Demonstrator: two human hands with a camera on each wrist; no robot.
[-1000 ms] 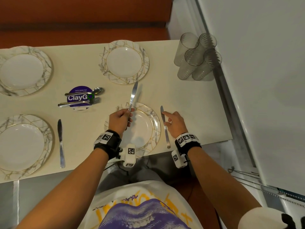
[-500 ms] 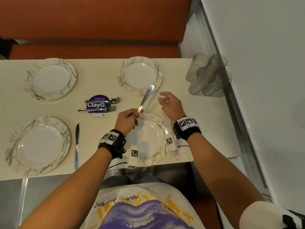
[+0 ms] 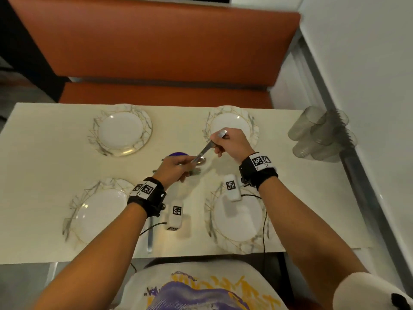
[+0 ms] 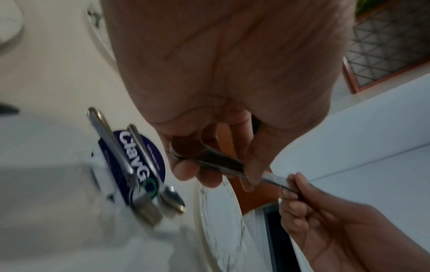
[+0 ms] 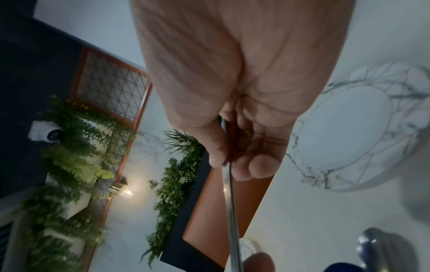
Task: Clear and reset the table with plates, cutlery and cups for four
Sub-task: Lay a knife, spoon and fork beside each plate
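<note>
A table knife (image 3: 209, 147) hangs in the air over the middle of the table, held at both ends. My left hand (image 3: 178, 166) grips its handle (image 4: 209, 162). My right hand (image 3: 221, 142) pinches the blade end (image 5: 229, 202), in front of the far right plate (image 3: 252, 128). Under the hands a spoon (image 4: 172, 198) and a fork (image 4: 149, 211) lie on a purple round ClayGo coaster (image 4: 139, 171). Three more marbled plates sit at the far left (image 3: 121, 130), near left (image 3: 98, 211) and near right (image 3: 237, 222).
Another knife (image 3: 149, 233) lies to the right of the near left plate. Several clear cups (image 3: 321, 135) stand grouped at the table's right edge by the wall. An orange bench (image 3: 156, 41) runs behind the table (image 3: 44, 153).
My right hand left the knife beside the near right plate and took hold of the blade end of the knife in my left hand. Both hands moved forward over the coaster.
</note>
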